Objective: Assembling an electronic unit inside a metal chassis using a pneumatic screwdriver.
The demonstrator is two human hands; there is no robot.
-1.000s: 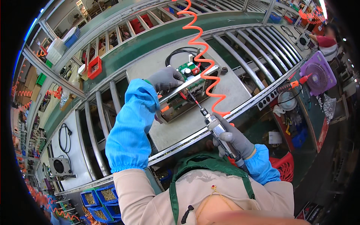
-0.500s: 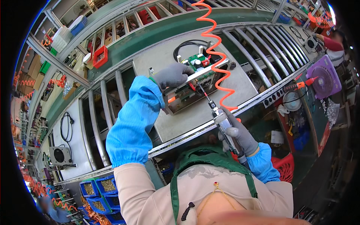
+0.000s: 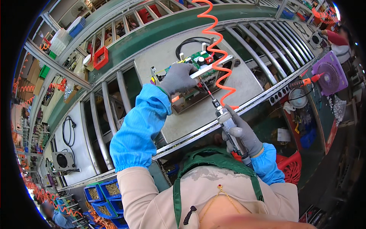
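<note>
A metal-framed electronic unit with a green circuit board (image 3: 197, 60) stands tilted on a grey metal plate (image 3: 183, 129). My left hand (image 3: 178, 78), in a grey glove, is closed on the unit's left side, its fingers at the end of a pale metal bar (image 3: 213, 69). In my gloved right hand (image 3: 246, 133) is a silver power screwdriver (image 3: 227, 121), pointing up and left. Its long bit reaches the front of the unit just under the bar. Whether the tip sits on a screw is too small to tell. My left fingertips are partly hidden.
A coiled orange hose (image 3: 223, 49) hangs in front of the unit's right side. Metal rollers (image 3: 263, 53) flank the plate. Blue bins (image 3: 103, 208) of small metal parts stand lower left. A purple fan (image 3: 330, 76) is at the right, near another person (image 3: 339, 42).
The unit's bar has shifted slightly up and away from me, and my left hand has moved a little to the right with it. The screwdriver's bit stays against the front.
</note>
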